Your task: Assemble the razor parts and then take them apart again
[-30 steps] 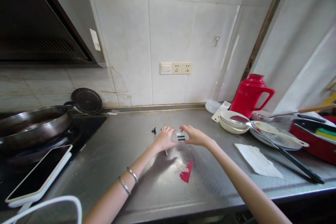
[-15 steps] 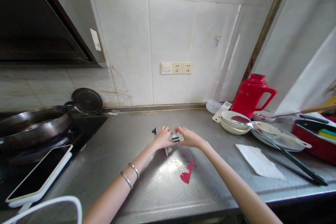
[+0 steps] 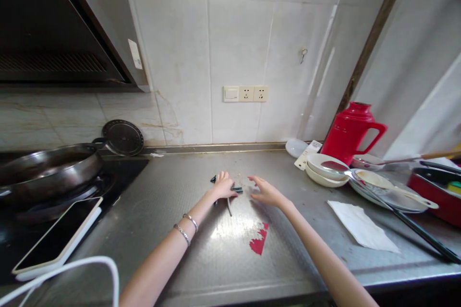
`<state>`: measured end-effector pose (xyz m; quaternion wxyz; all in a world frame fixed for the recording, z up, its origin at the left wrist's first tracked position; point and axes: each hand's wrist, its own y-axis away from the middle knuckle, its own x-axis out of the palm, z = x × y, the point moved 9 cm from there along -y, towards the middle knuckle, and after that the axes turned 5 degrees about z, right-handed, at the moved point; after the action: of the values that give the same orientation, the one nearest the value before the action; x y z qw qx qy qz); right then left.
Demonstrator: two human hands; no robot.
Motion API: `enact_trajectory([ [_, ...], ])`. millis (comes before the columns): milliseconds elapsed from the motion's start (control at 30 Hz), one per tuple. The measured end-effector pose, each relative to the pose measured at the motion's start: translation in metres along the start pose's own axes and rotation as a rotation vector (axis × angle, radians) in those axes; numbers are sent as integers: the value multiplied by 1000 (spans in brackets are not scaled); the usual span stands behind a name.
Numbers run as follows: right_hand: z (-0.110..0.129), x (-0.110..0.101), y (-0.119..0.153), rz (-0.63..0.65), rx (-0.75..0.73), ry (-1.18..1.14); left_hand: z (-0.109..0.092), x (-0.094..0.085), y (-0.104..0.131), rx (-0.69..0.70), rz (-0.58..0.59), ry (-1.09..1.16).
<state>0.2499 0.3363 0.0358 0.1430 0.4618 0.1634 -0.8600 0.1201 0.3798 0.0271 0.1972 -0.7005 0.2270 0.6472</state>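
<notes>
My left hand [image 3: 224, 186] rests low over the counter, fingers curled down and thumb against small dark green pieces [image 3: 236, 189]. A dark tip [image 3: 213, 179] sticks out on its left, and a thin grey stick [image 3: 229, 207] points out below the palm. Most of what lies under this hand is hidden. To the right, my right hand [image 3: 267, 192] hovers with fingers and thumb apart, holding nothing I can make out; a small red spot shows at one fingertip. Nearer me lies a torn scrap of red paper [image 3: 259, 242].
At left are a phone [image 3: 59, 237] with a white cable [image 3: 90, 260] and a steel pan [image 3: 54, 168] on the hob. A white tissue [image 3: 360, 225], stacked bowls [image 3: 326, 177], a long-handled ladle [image 3: 403, 220], red pot [image 3: 432, 192] and red thermos [image 3: 349, 134] stand right.
My hands have moved apart; the right one has drawn away from the dark green pieces. Those pieces now sit closer against my left hand. The view has shifted slightly left.
</notes>
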Motion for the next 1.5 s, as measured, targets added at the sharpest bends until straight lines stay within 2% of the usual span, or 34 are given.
enact_trajectory([
  [233, 8, 7, -7, 1, -10, -22, 4, -9, 8, -9, -82, 133],
  [367, 23, 10, -14, -18, -25, -9, 21, -21, 25, -73, -225, 230],
  [433, 27, 11, -17, -40, 20, 25, 36, -22, 36, -148, -266, 259],
  [567, 37, 27, -22, 29, 149, 110, 66, -9, 55, -354, -220, 318],
  [667, 50, 45, -25, 97, 198, 181, 78, 4, 63, -454, -150, 322],
  [833, 62, 65, -28, 126, 278, 242, 76, 14, 66, -478, -86, 259],
  [1167, 69, 73, -33, 114, 309, 240, 71, 12, 68, -481, -75, 201],
  [1333, 66, 65, -33, 85, 320, 292, 72, 10, 69, -482, -67, 222],
  [1500, 29, 26, -32, -8, 423, 386, 98, -2, 76, -566, -83, 194],
])
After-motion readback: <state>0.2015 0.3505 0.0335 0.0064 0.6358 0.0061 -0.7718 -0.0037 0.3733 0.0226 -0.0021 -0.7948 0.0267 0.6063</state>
